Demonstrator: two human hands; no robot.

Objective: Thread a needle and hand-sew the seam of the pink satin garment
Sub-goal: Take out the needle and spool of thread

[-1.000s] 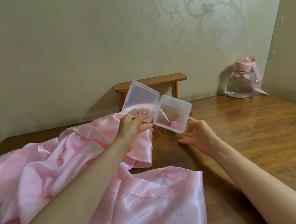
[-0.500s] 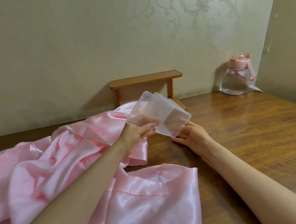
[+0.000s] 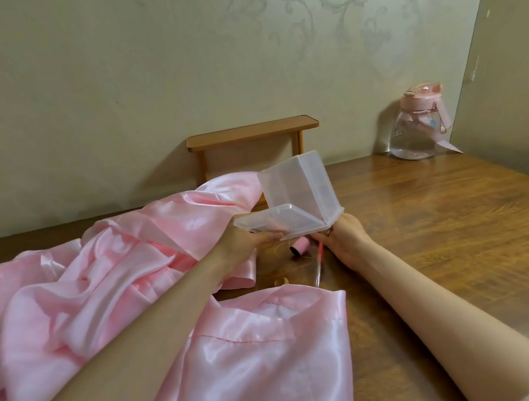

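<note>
Head view: the left hand (image 3: 248, 241) curls its fingers under the lid of a clear plastic box (image 3: 299, 191). The right hand (image 3: 345, 236) holds the hinge edge from below, its fingertips mostly hidden. The box hangs open above the wooden table (image 3: 450, 223). Just beneath it lie a pink thread spool (image 3: 299, 246) and, at the spool's 5 o'clock, a clear tube with a pink cap (image 3: 318, 262), likely the needle holder, though no needle can be made out. The pink satin garment (image 3: 123, 278) spreads from 9 to 6 o'clock of the hands, its hem near both items.

The spool lies on its side and may roll under the satin, and the tube could do likewise. Loose thread could snag. The slick cloth might slide off the near edge.

Bare wood at 3 o'clock gives working room, and a water bottle (image 3: 418, 131) stands well apart at 1 o'clock
</note>
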